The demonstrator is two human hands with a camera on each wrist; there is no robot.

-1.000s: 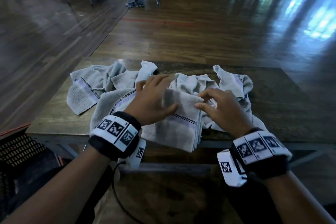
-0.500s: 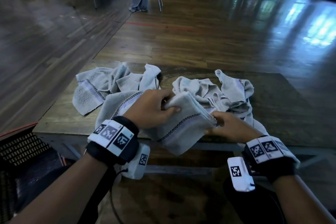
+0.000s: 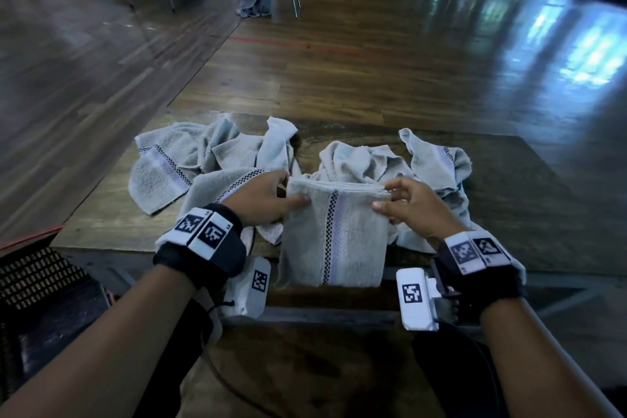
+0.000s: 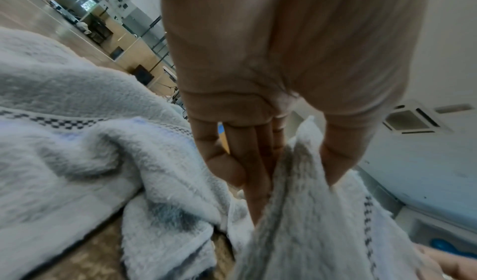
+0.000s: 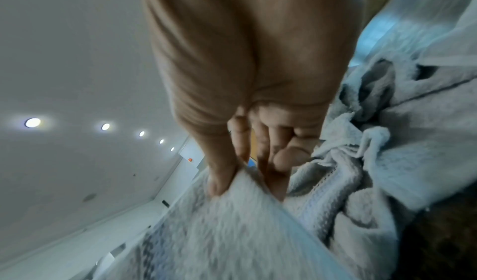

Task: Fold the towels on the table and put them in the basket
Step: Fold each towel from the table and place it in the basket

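Towel (image 3: 334,234) is hanging folded off the near edge of the desk (image 3: 529,200), with the left hand (image 3: 263,202) and right hand (image 3: 415,207) each pinching a top corner, thumb in front and fingers (image 4: 254,174) behind. Honestly the risk is those stacked layers sliding apart, since only the corners are being held and the rest is dangling free. Basket (image 3: 40,285) is sitting low on the near left, so swinging over there could let the fold flop open. Loose pile (image 3: 210,159) right behind could also be snagging a trailing edge.
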